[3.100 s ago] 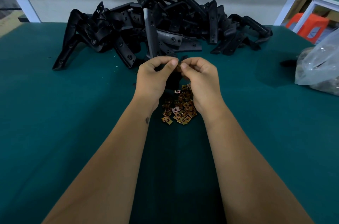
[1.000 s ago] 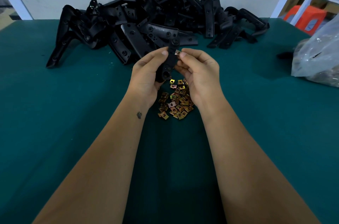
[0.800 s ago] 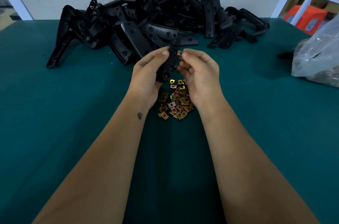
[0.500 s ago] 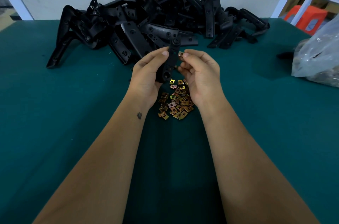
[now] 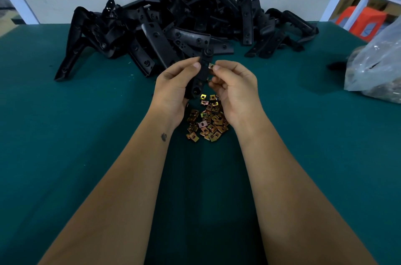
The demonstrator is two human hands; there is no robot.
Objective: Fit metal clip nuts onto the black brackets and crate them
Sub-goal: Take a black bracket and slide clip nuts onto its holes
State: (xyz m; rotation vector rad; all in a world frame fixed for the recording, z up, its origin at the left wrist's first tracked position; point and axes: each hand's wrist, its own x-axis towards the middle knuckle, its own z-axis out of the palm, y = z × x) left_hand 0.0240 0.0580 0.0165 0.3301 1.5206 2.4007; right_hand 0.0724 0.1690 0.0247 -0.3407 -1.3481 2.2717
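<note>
Left hand (image 5: pixel 173 88) gripping black bracket (image 5: pixel 200 73) mid-frame — right hand (image 5: pixel 235 85) pinching clip nut (image 5: pixel 210 66) against its edge — above loose nuts (image 5: pixel 207 121).

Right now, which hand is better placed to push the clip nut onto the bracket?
Right. The right hand already pinches a clip nut at the bracket edge, while the left hand grips that bracket, steadying it.

Black, brass-gold and teal

Black brackets (image 5: pixel 173 32) heap on a teal table (image 5: pixel 65 134); clip nuts (image 5: pixel 206 121) gleam brass-gold; an orange stool (image 5: pixel 366 19) and a clear, greyish bag (image 5: pixel 377 65).
</note>
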